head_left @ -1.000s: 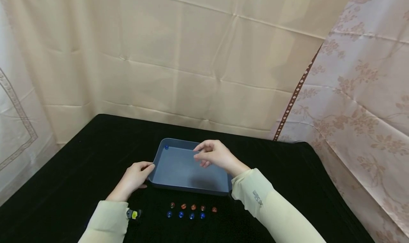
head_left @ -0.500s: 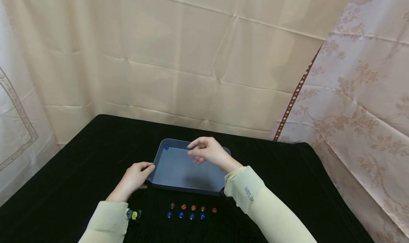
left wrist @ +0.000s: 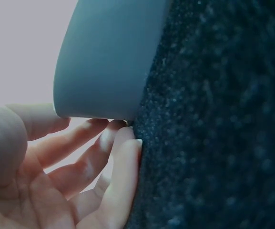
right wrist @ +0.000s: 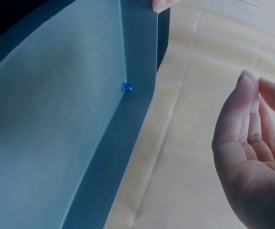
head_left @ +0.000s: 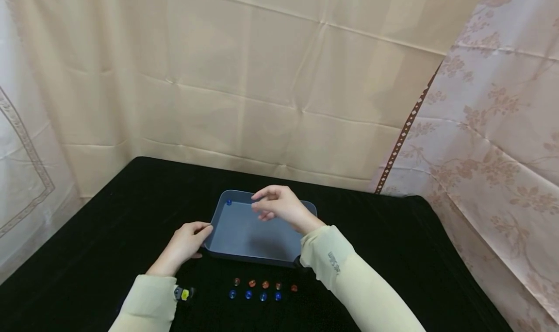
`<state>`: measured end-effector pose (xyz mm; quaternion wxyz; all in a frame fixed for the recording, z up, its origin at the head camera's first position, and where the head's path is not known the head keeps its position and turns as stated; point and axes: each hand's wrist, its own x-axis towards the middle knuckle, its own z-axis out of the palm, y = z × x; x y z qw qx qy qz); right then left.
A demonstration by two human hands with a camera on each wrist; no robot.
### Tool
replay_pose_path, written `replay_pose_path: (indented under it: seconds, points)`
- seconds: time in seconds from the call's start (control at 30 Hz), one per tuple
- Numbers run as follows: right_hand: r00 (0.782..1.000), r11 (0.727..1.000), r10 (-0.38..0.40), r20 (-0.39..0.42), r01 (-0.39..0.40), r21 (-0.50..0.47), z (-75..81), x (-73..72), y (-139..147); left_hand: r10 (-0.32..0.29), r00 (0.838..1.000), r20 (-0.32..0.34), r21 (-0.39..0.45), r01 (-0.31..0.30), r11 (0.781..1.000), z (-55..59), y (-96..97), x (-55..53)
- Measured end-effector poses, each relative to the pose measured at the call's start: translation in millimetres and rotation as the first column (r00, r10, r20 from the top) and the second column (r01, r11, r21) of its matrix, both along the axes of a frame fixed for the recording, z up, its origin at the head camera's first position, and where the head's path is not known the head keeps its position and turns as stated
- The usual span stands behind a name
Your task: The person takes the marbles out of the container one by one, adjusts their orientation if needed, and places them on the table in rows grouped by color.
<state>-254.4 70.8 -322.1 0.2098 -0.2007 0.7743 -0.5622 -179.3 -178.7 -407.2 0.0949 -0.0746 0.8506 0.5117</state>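
Observation:
A blue-grey rectangular tray [head_left: 231, 232] lies on the black-covered table. My left hand [head_left: 182, 242] holds its left rim; in the left wrist view the thumb and fingertips touch the tray's end wall [left wrist: 104, 71]. One blue glass marble [head_left: 229, 202] sits in the tray's far left corner, also visible in the right wrist view against the wall. Above the tray hovers my right hand [head_left: 279, 208], loosely bent. Its thumb and fingertips come close together in the right wrist view, with nothing visible between them.
In front of the tray lie two rows of marbles: several orange ones [head_left: 265, 284] behind several blue ones [head_left: 263, 296]. A cream curtain [head_left: 262, 79] hangs behind the table [head_left: 131, 215], and a floral cloth [head_left: 493, 142] hangs at the right.
My right hand has moved left above the tray, keeping its loosely bent shape. The left hand stays at the tray's rim, and the marbles have not moved.

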Motion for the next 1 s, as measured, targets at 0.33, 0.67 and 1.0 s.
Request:
replay_pose_path:
  seconds: [0.33,0.67,1.0]
  points:
    - [1.0,0.999,-0.024,0.018,0.024,-0.027,1.2,-4.9,-11.0,-0.005,1.0,-0.002,0.001,0.005,1.0,0.5,0.2,-0.3]
    - [0.998,0.996,-0.051,0.028,0.053,-0.071,-2.7,-10.9,-18.0,0.0,1.0,0.008,-0.005,0.0,1.0,-0.8,-0.5,-0.5]
    - [0.996,0.994,-0.077,0.049,0.081,-0.076,-13.1,-26.1,-24.8,-0.003,1.0,-0.002,0.007,0.003,1.0,1.2,-0.8,0.0]
